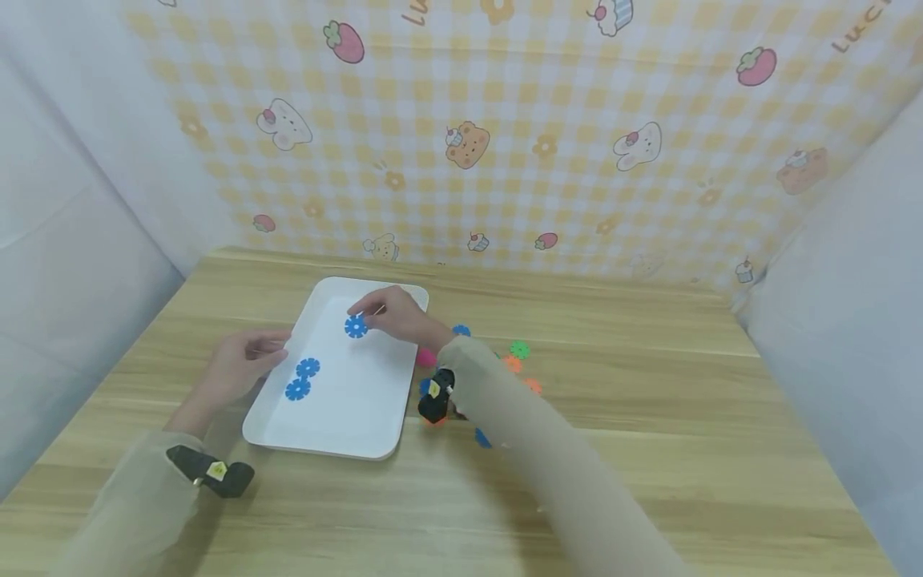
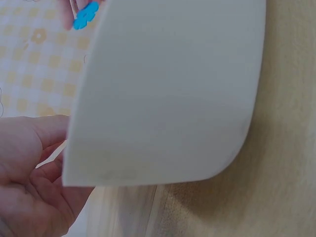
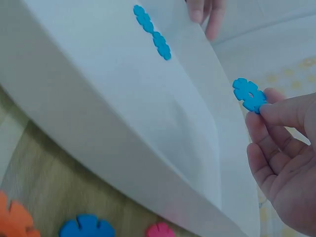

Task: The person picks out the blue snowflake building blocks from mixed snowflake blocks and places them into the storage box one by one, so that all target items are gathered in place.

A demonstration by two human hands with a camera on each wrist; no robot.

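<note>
A white tray (image 1: 353, 401) lies on the wooden table, with two blue notched plastic discs (image 1: 303, 378) close together near its left side. Over the far part of the tray, my right hand (image 1: 397, 312) pinches another blue notched disc (image 3: 250, 95) between thumb and fingers. At the tray's left edge is my left hand (image 1: 238, 365), thumb and fingers at the rim. In the left wrist view, the left hand (image 2: 34, 173) is partly behind the tray's wall.
Right of the tray, loose discs lie on the table, among them a green disc (image 1: 520, 349), an orange disc (image 1: 532, 387) and a pink disc (image 1: 426, 357). My right forearm hides part of them. A yellow checked cloth (image 1: 505, 192) hangs behind the table.
</note>
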